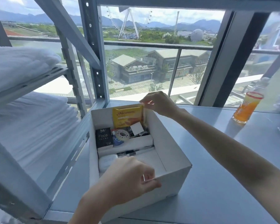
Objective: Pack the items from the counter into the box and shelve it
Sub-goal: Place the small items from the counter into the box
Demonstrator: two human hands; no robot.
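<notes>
two hands are on the white box (173, 180), which sits on the pale blue counter (217, 199) just right of the metal shelving rack (94, 50). the left hand (129, 177) grips the box's near wall at 6 o'clock, thumb on the outside and curled fingers hooked over the rim. the right hand (158, 104) reaches across to 12 o'clock and pinches the far rim with its fingertips, right where the top corner of a yellow snack packet (128, 117) leans against that wall; whether the fingers also hold the packet cannot be told. the hands are well apart, at opposite sides of the box.

inside, the yellow packet stands upright at 12 o'clock. below it a white square card (137, 128) lies on a dark packet. at 9 o'clock sits a black pack marked "face" (103, 138), with a tape roll (123, 135) and a blue sachet (118, 141) just beside it. pens (136, 151) lie across the middle, and a white earbud case (106, 160) is at 7 o'clock, partly behind the left hand.

at 2 o'clock on the counter stands a bottle of orange drink (247, 107). folded white towels (31, 120) fill the rack's shelves at 9 o'clock.
</notes>
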